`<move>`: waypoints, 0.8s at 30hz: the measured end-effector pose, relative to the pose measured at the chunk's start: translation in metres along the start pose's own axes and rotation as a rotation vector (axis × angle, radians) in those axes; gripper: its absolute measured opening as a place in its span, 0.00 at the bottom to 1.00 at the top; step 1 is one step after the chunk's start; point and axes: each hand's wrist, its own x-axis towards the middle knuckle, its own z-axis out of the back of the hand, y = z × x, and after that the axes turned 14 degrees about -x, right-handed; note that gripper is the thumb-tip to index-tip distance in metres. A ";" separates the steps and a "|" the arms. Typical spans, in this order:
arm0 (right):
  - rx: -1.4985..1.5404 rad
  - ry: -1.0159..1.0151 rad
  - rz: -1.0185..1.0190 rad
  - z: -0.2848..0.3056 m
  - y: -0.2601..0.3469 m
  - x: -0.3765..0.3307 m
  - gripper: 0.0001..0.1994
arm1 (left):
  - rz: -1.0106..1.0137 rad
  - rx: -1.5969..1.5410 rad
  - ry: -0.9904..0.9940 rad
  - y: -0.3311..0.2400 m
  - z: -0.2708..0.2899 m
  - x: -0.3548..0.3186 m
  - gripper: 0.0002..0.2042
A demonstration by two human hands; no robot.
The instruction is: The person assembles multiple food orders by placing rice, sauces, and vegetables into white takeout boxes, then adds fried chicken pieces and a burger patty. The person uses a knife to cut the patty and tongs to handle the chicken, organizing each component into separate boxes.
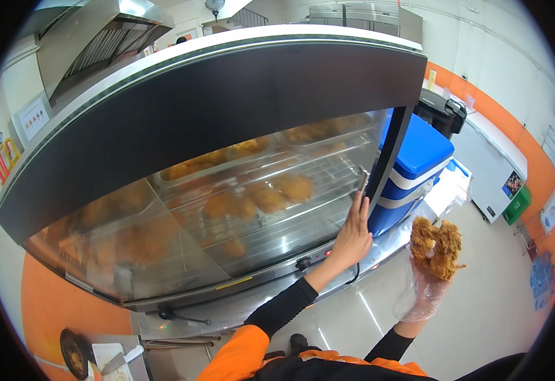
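A lit food warmer cabinet [239, 82] with a glass front fills the middle and left. My left hand [353, 232], bare, reaches across to the right end of its sliding glass door [277, 254]. The fingers close on a small metal door handle [362, 180] beside the dark corner post. Away from the cabinet, on the right, my right hand [426, 289] wears a clear plastic glove and holds up a browned piece of fried chicken [436, 247]. Its fingertips are partly hidden behind the chicken. Several fried pieces [268, 195] lie on the wire rack behind the glass.
Metal trays of fried food [214, 166] stand inside the cabinet. A blue cooler box [417, 159] sits against its right side. Farther right are a white chest freezer [490, 159] and a green bin [517, 204]. At lower left, a knife [122, 360] rests on a white board.
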 end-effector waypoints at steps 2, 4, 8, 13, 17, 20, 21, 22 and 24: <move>-0.001 0.029 0.007 0.003 0.000 -0.002 0.31 | -0.017 -0.001 -0.004 0.011 -0.006 0.004 0.47; -0.034 0.091 0.013 0.016 -0.004 0.000 0.34 | -0.040 0.026 0.000 0.018 -0.010 0.007 0.47; 0.010 0.219 0.088 -0.002 0.002 -0.001 0.34 | -0.017 -0.045 0.057 0.024 -0.016 0.016 0.46; -0.120 0.576 0.050 -0.039 -0.006 0.000 0.35 | 0.184 -0.185 0.219 -0.013 0.037 -0.039 0.44; -0.030 0.806 -0.225 -0.119 -0.068 -0.032 0.34 | 0.810 -0.246 0.678 -0.072 0.131 -0.191 0.32; 0.059 1.005 -0.531 -0.194 -0.117 -0.091 0.34 | 1.229 -0.129 0.513 -0.121 0.189 -0.335 0.24; 0.076 1.083 -0.642 -0.220 -0.132 -0.116 0.34 | 1.289 -0.096 0.368 -0.144 0.210 -0.374 0.21; 0.111 1.157 -0.755 -0.245 -0.146 -0.146 0.34 | 1.426 -0.037 0.152 -0.153 0.213 -0.443 0.19; 0.196 1.310 -0.992 -0.294 -0.181 -0.215 0.34 | 1.453 0.156 -0.182 -0.220 0.239 -0.515 0.19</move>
